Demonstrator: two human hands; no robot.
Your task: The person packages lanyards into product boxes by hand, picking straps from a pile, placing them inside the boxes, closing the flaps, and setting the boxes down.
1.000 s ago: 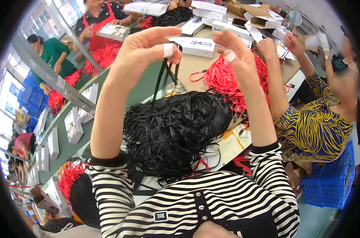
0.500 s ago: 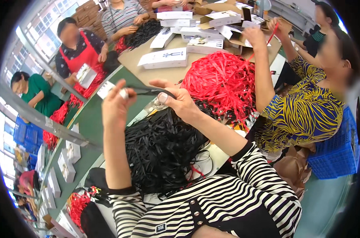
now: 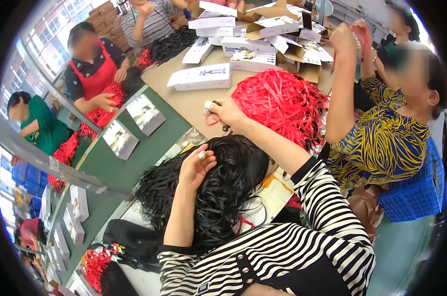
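Left hand (image 3: 196,167) rests half-open, fingers curled, on top of the black strap heap (image 3: 208,197), fingertip taped, digging into the tangle rather than gripping one clear piece. Right hand (image 3: 225,111) is raised further off over the tan table (image 3: 184,98), closed in a pinch on a few thin straps (image 3: 214,118), red and black, that loop down just below the fist; thumb also wrapped in white tape. Black heap sits near, directly in front of the striped sleeves, touching the left palm. Red strap heap (image 3: 282,106) lies just right of the right hand, near-touching it

Progress judgement: sorting/pulling of straps looks mid-way at best. Only a small pinch is separated out in the right hand, while both heaps are large and tangled, so most remains. No finished bundle can be made out near the hands; cannot tell if any are stacked out of view

White flat boxes (image 3: 201,78) lie scattered on the far part of the table, some open, some shut. Co-worker in a yellow-and-blue patterned top (image 3: 381,143) sits on the right with an arm lifted, holding red straps up high. Person in a red apron (image 3: 97,74) works far left over more red straps; another in green (image 3: 43,128) further left. Blue crate (image 3: 415,192) stands on the right
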